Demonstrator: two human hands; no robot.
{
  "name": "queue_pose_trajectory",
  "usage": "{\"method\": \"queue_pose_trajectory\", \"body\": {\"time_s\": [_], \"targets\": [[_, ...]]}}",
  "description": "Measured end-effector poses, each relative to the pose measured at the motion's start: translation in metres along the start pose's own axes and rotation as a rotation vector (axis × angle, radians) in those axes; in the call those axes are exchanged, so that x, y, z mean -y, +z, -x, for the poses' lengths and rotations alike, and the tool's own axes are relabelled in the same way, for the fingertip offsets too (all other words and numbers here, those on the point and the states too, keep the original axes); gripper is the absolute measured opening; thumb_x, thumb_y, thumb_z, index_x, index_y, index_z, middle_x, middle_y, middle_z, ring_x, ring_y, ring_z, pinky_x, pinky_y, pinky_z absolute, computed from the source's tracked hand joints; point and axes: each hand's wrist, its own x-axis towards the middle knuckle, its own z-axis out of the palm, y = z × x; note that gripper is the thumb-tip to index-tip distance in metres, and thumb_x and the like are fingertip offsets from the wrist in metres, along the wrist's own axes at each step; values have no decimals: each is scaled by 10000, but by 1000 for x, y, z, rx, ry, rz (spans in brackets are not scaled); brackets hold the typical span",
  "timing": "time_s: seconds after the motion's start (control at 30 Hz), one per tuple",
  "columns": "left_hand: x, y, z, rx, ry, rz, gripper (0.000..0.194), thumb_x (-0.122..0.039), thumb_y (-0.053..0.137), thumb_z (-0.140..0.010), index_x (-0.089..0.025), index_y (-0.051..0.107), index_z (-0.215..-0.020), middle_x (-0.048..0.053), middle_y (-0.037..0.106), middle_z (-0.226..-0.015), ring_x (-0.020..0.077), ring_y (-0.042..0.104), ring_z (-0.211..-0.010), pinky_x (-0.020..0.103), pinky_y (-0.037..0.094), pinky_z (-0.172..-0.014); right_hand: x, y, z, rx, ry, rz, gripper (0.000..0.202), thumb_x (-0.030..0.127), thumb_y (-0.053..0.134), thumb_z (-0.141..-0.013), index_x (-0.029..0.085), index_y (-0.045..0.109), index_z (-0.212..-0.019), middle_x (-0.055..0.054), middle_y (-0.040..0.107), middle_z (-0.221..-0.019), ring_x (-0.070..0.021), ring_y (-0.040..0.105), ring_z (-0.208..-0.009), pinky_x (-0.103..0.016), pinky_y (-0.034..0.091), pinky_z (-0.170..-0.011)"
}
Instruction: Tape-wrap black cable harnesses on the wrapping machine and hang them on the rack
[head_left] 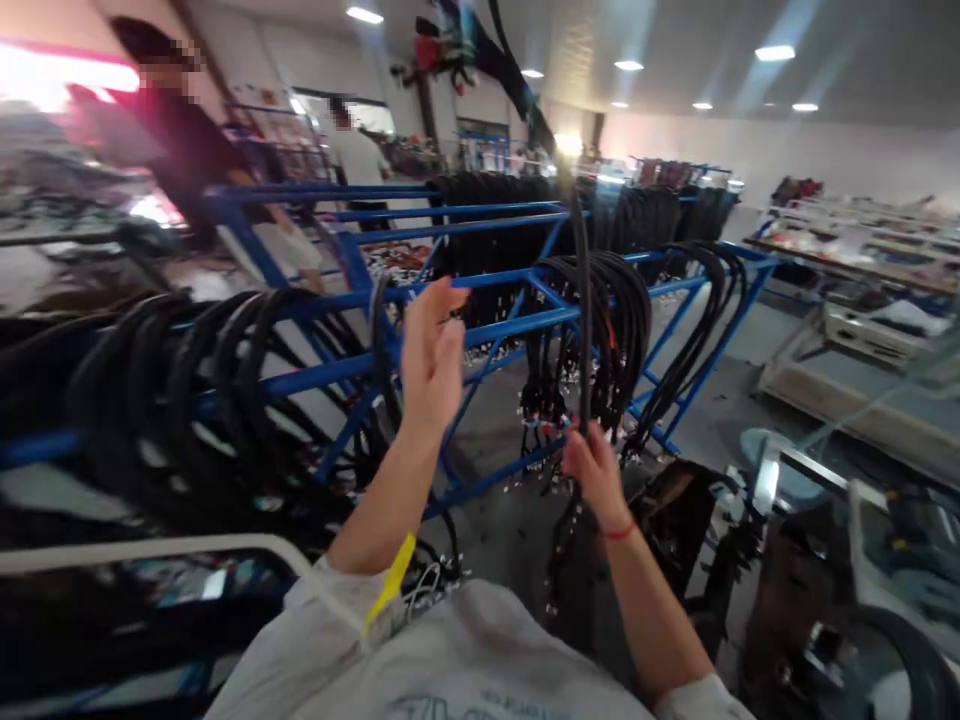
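My right hand point(595, 468) is closed round a long black wire harness point(583, 300), which runs from high overhead down to it. A dark length with small white connectors hangs below that hand. Raised over the blue rack point(495, 328), my left hand point(433, 355) has its fingers and thumb apart and nothing visible between them; it is slightly blurred. Close to it, a looped black harness point(381, 350) hangs over the rail. Behind the held harness, a thick bunch of black harnesses point(626, 310) drapes over the rack, its connector ends dangling.
More black harnesses point(191, 370) hang along the rail at left. A pale curved tube point(187, 545) crosses the lower left. Cardboard boxes point(675, 500) and a metal frame point(806, 465) stand at right. Two people are in the background at left. Pale workbenches point(870, 335) line the right side.
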Motion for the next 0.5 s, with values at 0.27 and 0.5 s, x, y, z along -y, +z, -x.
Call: {"method": "queue_pose_trajectory", "body": {"time_s": [0.27,0.5], "targets": [[69,-107,168,-106,-433,-62,701,-709,638,-763,-236,530,-1269,133,632,-1224,313,573,-1204,454,500,-976,62,52,-12,480,-276,172,595,265,384,-1012,245,198,-1577,-28,642,-865,-109,537,-539,-238,514,-538],[82,-43,179,309,-915,420,814,-705,841,-464,-154,700,-1045,152,732,-1027,405,613,-1126,524,479,-990,116,139,-65,652,-484,631,553,132,455,-950,155,372,-1497,-113,605,-1317,-210,586,-1175,-371,489,-1018]]}}
